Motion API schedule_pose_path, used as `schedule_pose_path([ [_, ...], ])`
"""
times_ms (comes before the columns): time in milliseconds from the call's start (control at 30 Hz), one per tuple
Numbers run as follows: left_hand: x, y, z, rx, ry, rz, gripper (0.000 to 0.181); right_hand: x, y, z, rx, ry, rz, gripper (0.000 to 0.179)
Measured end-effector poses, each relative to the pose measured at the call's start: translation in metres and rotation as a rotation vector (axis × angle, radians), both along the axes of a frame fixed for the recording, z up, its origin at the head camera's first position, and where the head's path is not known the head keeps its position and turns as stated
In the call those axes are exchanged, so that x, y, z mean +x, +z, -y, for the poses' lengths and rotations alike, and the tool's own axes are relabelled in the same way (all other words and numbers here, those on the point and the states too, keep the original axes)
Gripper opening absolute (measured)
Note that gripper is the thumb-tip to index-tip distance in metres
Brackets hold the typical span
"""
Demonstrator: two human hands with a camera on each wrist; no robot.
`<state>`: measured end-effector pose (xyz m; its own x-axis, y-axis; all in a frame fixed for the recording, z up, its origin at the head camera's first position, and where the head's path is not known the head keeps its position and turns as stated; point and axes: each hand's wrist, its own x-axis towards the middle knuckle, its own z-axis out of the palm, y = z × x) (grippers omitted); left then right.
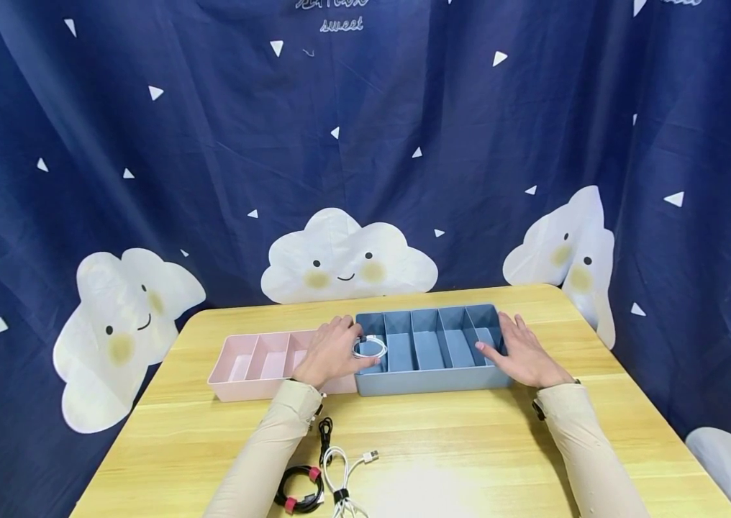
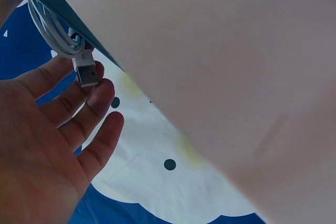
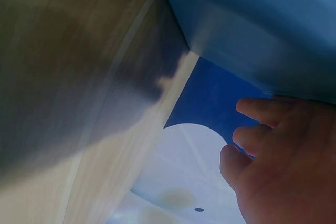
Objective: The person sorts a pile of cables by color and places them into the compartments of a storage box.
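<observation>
A coiled white USB cable point(image 1: 381, 341) is between the thumb and fingers of my left hand point(image 1: 332, 352), at the leftmost compartment of the blue divided box point(image 1: 430, 382). In the left wrist view its metal USB plug point(image 2: 87, 74) hangs beside the fingertips, and the coil point(image 2: 50, 32) lies against the box rim. My right hand point(image 1: 527, 356) rests at the box's right end, thumb over the rim and fingers extended along the outer side. A pink divided box point(image 1: 245, 391) stands to the left, partly hidden by my left hand and forearm.
Nearer me on the wooden table point(image 1: 469, 446) lie a black cable coil with red ties point(image 1: 290, 504), a small black cable bundle point(image 1: 325, 430) and a second white USB cable point(image 1: 370, 456) with a black tie. Behind the table hangs a dark blue curtain point(image 1: 378, 173) with clouds.
</observation>
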<state>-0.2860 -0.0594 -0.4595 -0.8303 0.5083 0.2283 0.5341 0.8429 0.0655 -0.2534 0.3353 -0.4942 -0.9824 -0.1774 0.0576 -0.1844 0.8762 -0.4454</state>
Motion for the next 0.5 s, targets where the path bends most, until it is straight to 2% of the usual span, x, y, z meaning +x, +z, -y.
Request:
schedule_pose_path([
  [367,0.0001,-0.0017,-0.0049,-0.020,-0.022,-0.047,0.063,0.0009,0.0003,0.0000,-0.004,0.000,-0.011,0.099],
  [500,0.0012,-0.0017,-0.0059,-0.023,-0.027,-0.038,0.065,0.0002,-0.0006,-0.0001,-0.003,-0.001,-0.018,0.099],
])
